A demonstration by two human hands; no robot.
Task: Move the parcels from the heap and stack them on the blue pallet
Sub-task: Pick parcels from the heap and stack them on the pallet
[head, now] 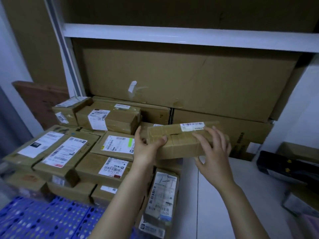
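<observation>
Down by my left elbow, the blue pallet (43, 219) bears roughly ten stacked parcels (112, 145). Just beyond, one long parcel (181, 144) lies crosswise, left to right, over the stack's right edge. My left hand (146, 149) grips its left end, nearest the stack; my right hand (214, 152) rests on top, fingers (203, 140) spread straight.
</observation>
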